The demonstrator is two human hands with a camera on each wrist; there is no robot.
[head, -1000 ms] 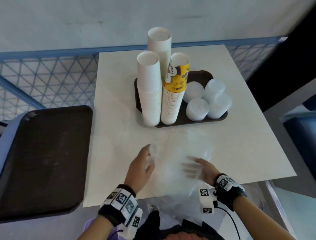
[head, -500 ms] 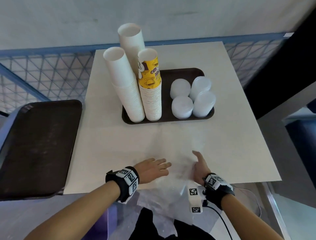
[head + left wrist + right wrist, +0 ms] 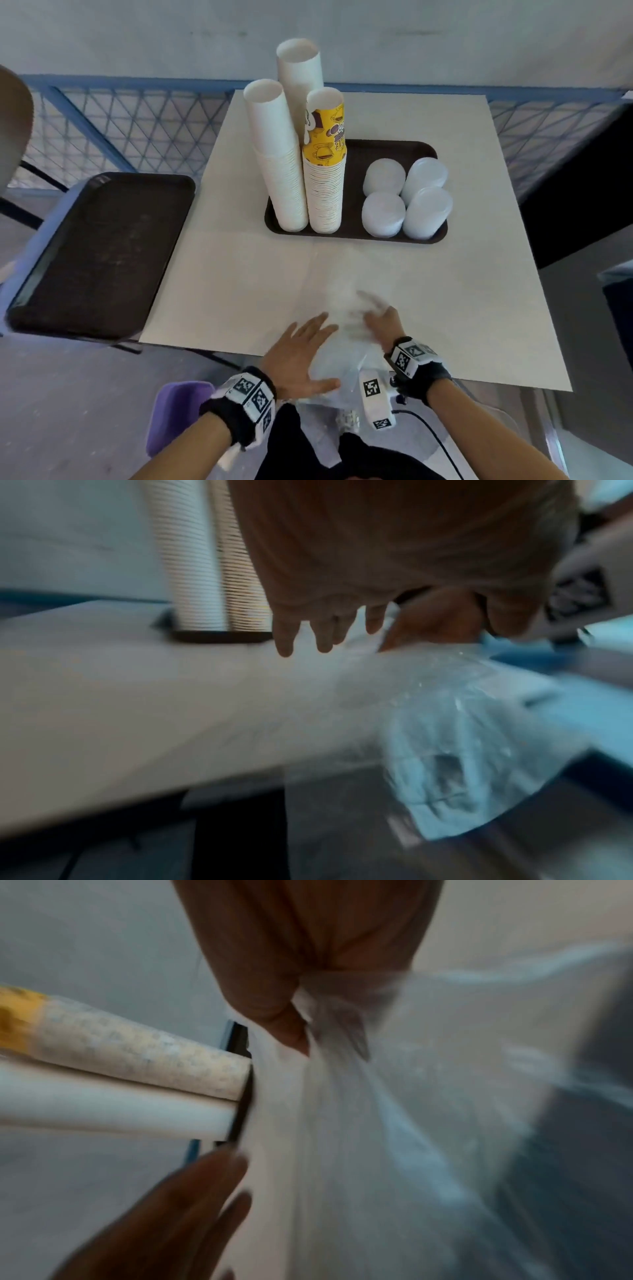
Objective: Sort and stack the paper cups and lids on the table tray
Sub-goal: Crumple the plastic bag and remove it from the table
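Plastic, thin and crinkled, lay under both your hands at the near edge of the white table (image 3: 239,274): a clear plastic bag (image 3: 337,363) draped over that edge. Your left hand (image 3: 301,356) lay flat on it with fingers straight, while your right hand (image 3: 294,969) had a bunched fold of the film pinched between thumb and fingers (the head view blurs those fingers). Well beyond both hands sat the dark brown tray (image 3: 387,150), rectangular with rounded corners. On its left stood three tall cup stacks (image 3: 291,171), ribbed by their nested rims, two plain white and one topped by a yellow printed cup (image 3: 325,137) whose lettering was too small to read. On its right stood four short stacks of smooth round white lids (image 3: 406,202), touching one another.
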